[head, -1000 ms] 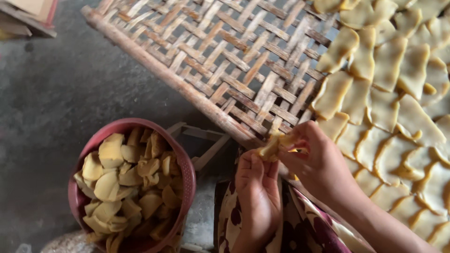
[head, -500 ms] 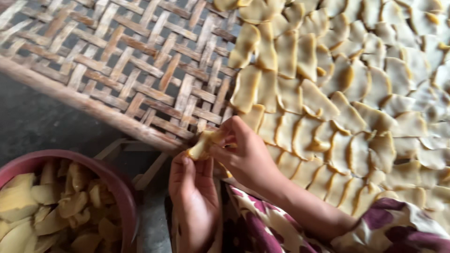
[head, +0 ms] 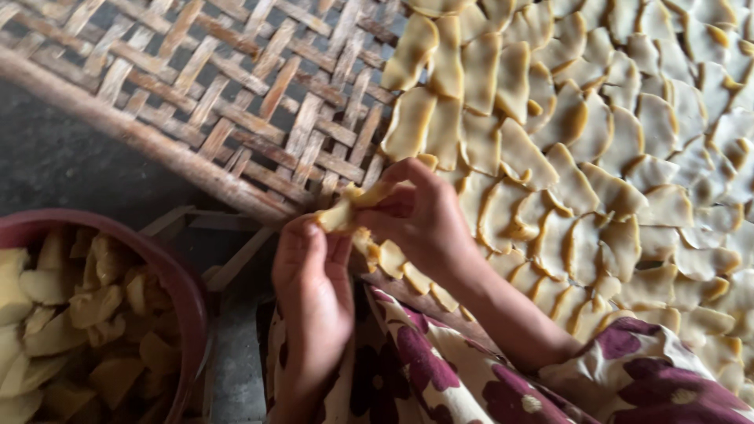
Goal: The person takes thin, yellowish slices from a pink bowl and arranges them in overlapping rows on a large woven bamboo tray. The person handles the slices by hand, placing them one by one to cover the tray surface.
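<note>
Both hands meet over the near edge of a woven bamboo tray (head: pixel 236 118), left hand (head: pixel 310 290) and right hand (head: pixel 424 224) each pinching one soft yellow slice (head: pixel 349 208), apparently pulling it flat like the overlapping slices (head: pixel 597 133) beside it, a red basket (head: pixel 184 286) of slices at left

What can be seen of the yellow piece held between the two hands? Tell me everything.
The yellow piece is a thin, floppy, pale yellow slice, dough-like in look, bent and partly folded. The left hand pinches its lower left end and the right hand grips its right end. It is held over the edge of the woven tray, beside rows of similar flat slices.
</note>
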